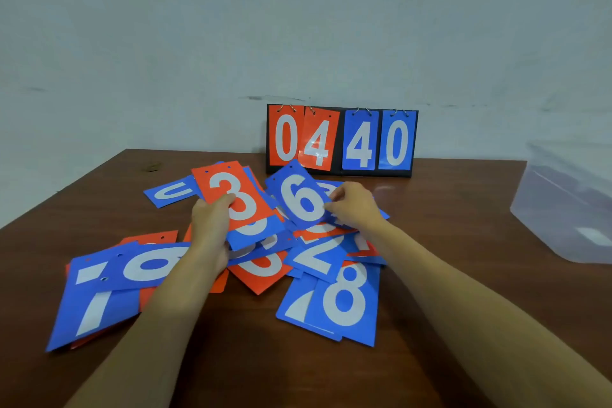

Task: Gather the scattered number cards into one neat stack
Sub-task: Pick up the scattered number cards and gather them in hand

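Barely begun, I judged: the left hand clamped its fingers on a small stack topped by a 3. The right hand pinched a 6 just before the scoreboard. Most cards lay scattered on the counter before it.

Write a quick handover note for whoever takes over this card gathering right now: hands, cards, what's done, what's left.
Left hand: grips the orange 3 card with at least one blue card under it, the start of the stack.
Right hand: pinches the blue 6 card by its edge, raised beside the 3.
Loose on the table: blue 7 card near left, blue 8 card near right, blue 2 card in the middle, more orange and blue cards overlapping under the hands.
Done: only a few cards gathered.
Left: add the 6, collect the rest, square the stack.
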### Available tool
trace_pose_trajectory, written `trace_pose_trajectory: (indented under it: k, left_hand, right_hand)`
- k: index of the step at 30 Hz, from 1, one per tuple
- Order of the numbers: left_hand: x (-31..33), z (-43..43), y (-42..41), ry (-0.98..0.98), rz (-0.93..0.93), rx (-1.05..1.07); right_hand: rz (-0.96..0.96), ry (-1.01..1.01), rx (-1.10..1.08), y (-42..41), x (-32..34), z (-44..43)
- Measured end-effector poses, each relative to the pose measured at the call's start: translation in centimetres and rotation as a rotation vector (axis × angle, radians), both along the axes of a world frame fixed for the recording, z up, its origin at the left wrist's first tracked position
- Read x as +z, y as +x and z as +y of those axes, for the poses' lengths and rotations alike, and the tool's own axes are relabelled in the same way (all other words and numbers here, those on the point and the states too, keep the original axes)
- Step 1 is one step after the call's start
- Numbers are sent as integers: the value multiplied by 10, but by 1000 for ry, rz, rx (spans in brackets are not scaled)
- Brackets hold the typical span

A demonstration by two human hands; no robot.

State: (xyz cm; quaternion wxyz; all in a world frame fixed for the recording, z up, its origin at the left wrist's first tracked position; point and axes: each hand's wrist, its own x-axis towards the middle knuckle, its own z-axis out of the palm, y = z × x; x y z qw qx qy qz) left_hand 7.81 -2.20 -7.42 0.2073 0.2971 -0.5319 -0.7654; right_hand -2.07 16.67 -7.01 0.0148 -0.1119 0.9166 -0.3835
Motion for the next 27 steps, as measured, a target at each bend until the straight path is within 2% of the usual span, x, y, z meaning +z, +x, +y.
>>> trace_pose_trajectory:
  k: [5, 8, 12, 15, 18, 21, 26, 27]
  left_hand:
    - [-1, 8, 2, -26, 19, -12]
    - [-1, 16, 2, -73, 42, -35]
    - [-1, 25, 3, -109, 109, -116]
    - [-8, 26, 2, -146, 94, -94]
    - [-11, 18, -1, -46, 115, -26]
    - [-7, 9, -2, 25, 136, 37]
    - [1, 0, -2, 102, 152, 107]
    - [2, -1, -2, 106, 161, 113]
  right_hand:
    - [-169, -502, -123, 7, 2, 32]
    - [-237, -634, -34, 19, 8, 35]
    - [-138, -499, 108, 35, 14, 21]
    - [-134, -373, 233, 37, 17, 3]
    - [-76, -282, 172, 24, 12, -9]
    - [63, -48, 88, 0, -1, -19]
    - [112, 446, 90, -18, -14, -43]
    - [102, 480, 88, -19, -13, -47]
